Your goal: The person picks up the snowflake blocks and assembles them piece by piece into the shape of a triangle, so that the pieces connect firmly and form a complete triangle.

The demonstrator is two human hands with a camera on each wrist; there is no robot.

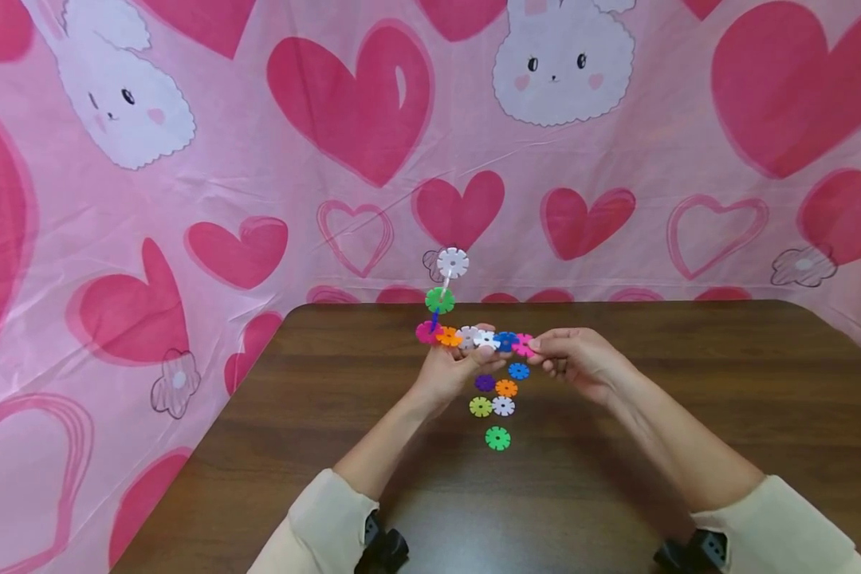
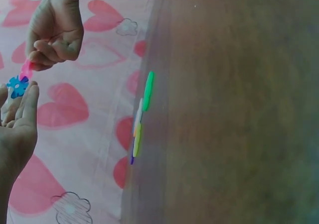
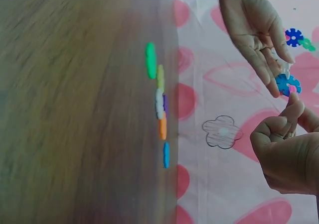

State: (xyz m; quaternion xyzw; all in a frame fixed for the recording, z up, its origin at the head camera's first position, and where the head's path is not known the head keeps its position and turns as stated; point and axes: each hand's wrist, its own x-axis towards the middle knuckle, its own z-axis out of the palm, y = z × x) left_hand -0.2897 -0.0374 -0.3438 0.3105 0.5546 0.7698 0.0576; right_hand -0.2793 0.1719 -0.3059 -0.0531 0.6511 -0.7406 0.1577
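Observation:
Both hands hold up a chain of interlocked notched plastic discs above the table. My left hand (image 1: 446, 375) grips the middle of the chain, its thumb on a white disc (image 1: 486, 341). At the right end, my right hand (image 1: 581, 359) pinches a pink disc (image 1: 523, 344) against the blue disc (image 1: 505, 342) beside it. Leftward the row runs through an orange disc (image 1: 448, 336) to a magenta disc (image 1: 427, 332). From there a branch rises through a green disc (image 1: 440, 300) to a white top disc (image 1: 453, 262). In the left wrist view, the blue disc (image 2: 18, 86) is at the left fingertips.
Several loose discs lie on the brown wooden table (image 1: 316, 414) below the hands, among them a green disc (image 1: 497, 438), a yellow-green disc (image 1: 481, 406), a purple disc (image 1: 485, 383) and a blue loose disc (image 1: 519, 371). A pink heart-patterned cloth (image 1: 359, 159) hangs behind the table.

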